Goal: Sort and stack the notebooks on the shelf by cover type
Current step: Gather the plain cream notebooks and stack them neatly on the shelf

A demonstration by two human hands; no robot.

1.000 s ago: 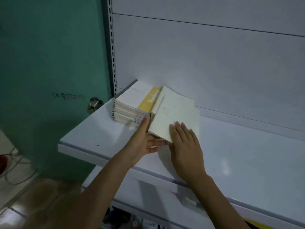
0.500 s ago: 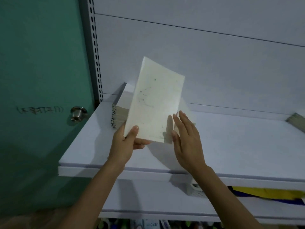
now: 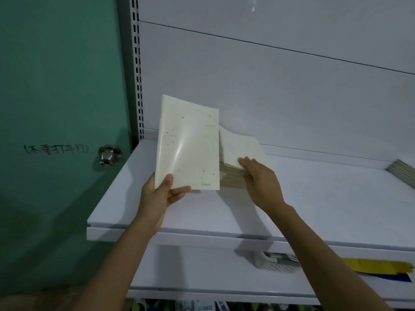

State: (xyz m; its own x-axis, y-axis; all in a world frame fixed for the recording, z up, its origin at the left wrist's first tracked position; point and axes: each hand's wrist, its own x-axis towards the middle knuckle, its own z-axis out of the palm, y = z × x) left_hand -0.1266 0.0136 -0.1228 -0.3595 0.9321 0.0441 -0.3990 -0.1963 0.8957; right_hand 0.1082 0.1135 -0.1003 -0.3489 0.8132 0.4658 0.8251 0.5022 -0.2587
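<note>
1 notebook (image 3: 188, 149), left hand (image 3: 160, 196) pinching its lower corner; right hand (image 3: 261, 178) rests atop stack (image 3: 242, 144)

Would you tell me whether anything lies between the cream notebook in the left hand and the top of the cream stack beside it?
Yes: the right hand rests on the stack of cream notebooks, covering the near part of its top. Nothing else visible blocks the cream constellation-print notebook in the left hand.
</note>
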